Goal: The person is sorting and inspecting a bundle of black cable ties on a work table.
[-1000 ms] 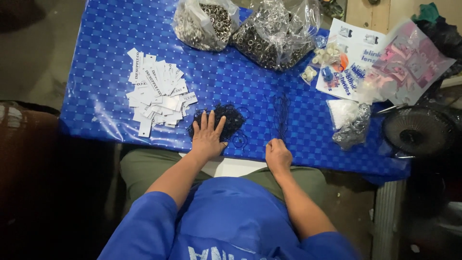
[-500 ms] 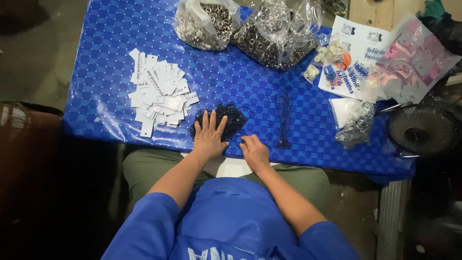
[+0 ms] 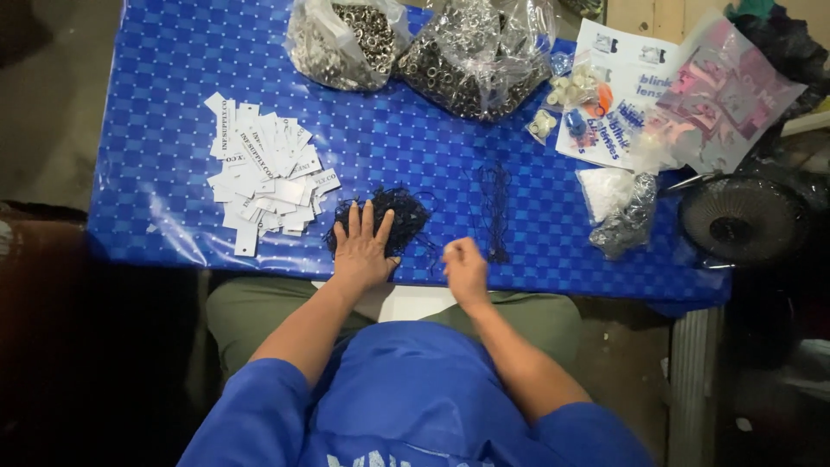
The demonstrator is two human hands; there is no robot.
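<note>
Fingers of left hand (image 3: 363,246) spread wide, flat on tangled heap of black looped cords (image 3: 385,220) near table's front edge. Right hand (image 3: 464,270) curled narrow at the heap's 4 o'clock, pinching; what it holds, cannot tell. Half a second back it lay closer in beside the left. Bare blue checked plastic tablecloth (image 3: 173,173) gives room at 9 o'clock. White paper tags (image 3: 264,173) piled at 10 o'clock. Straight bundle of black cords (image 3: 494,212) at 2 o'clock. Clear bags of metal eyelets (image 3: 415,47) at 12, far edge.
</note>
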